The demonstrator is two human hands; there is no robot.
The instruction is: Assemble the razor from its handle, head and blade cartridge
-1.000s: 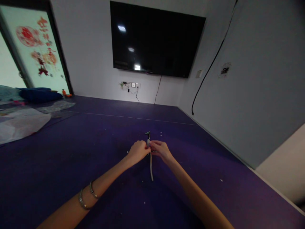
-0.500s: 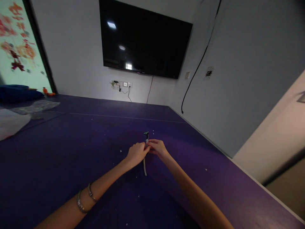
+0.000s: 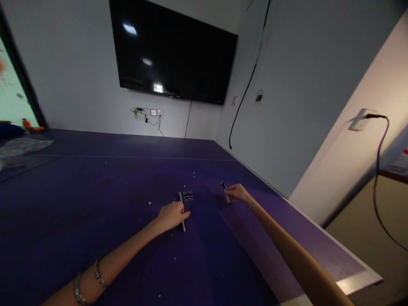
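Observation:
My right hand (image 3: 238, 193) pinches a razor (image 3: 226, 194) by its pale handle, with the dark head pointing up and away to the left. Over to the left, my left hand (image 3: 172, 215) has its fingers closed on a slim pale stick (image 3: 183, 226), which sticks out both above and below the hand. A dark bit shows beside the stick's far end, too small to make out. Just beyond my left hand lies a small dark rectangular piece (image 3: 188, 195) with a clear-looking edge. All of this is on or just above the purple surface (image 3: 127, 238).
Small white scraps (image 3: 149, 203) are scattered over the surface. At the far left lies crumpled clear plastic (image 3: 25, 145), near an orange object (image 3: 32, 126). A television (image 3: 175, 51) hangs on the wall, and a black cable (image 3: 244, 95) dangles at the right corner.
My hands were together at the razor and have parted. The razor has gone right in my right hand, while my left hand keeps the pale stick. The view has turned right.

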